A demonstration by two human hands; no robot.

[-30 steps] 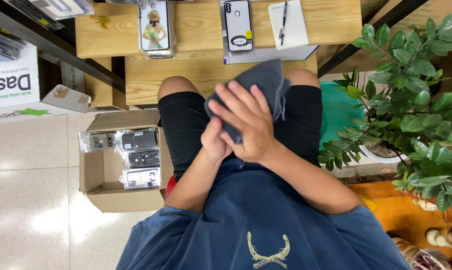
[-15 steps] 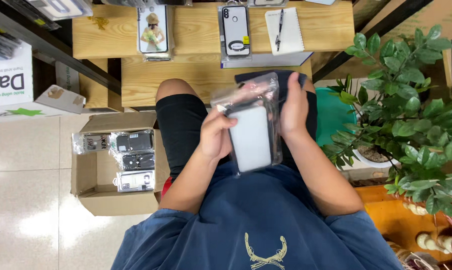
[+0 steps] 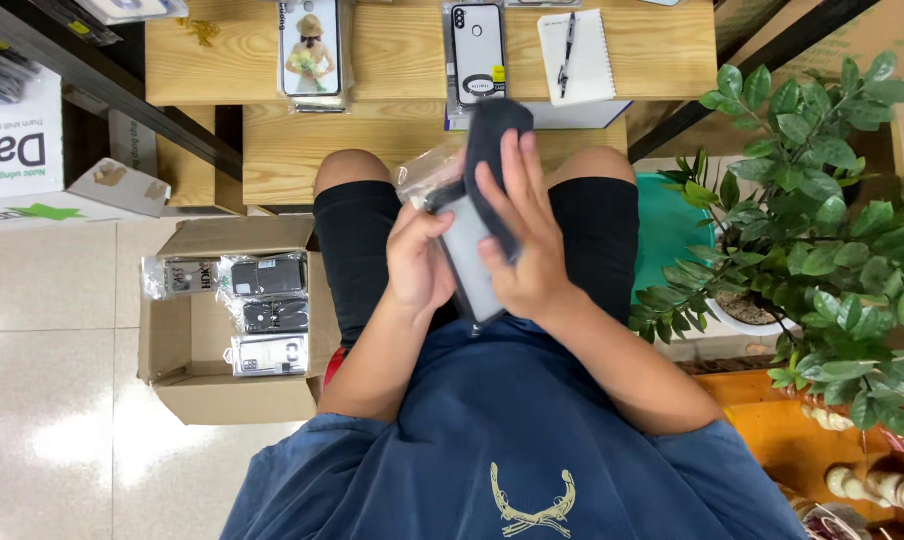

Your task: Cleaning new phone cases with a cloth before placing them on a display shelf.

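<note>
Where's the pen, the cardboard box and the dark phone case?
pen [image 3: 567, 45], head view, middle of its barrel
cardboard box [image 3: 237, 236], head view, top flap
dark phone case [image 3: 492, 135], head view, upper part above the fingers

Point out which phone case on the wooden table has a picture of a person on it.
The left phone case; the black-rimmed white case right of it shows none.

ahead of your knees stands a wooden table [image 3: 392, 150] in two levels. on its upper level you have a phone case with a picture of a figure in a hat [image 3: 312, 50], a white-backed phone case in clear wrap [image 3: 477, 45], and a white notepad [image 3: 575, 55] with a black pen [image 3: 567, 45] lying on it. on the pale tiled floor [image 3: 42, 400] to your left sits an open cardboard box [image 3: 187, 340] holding packaged phone cases [image 3: 267, 310].
</note>
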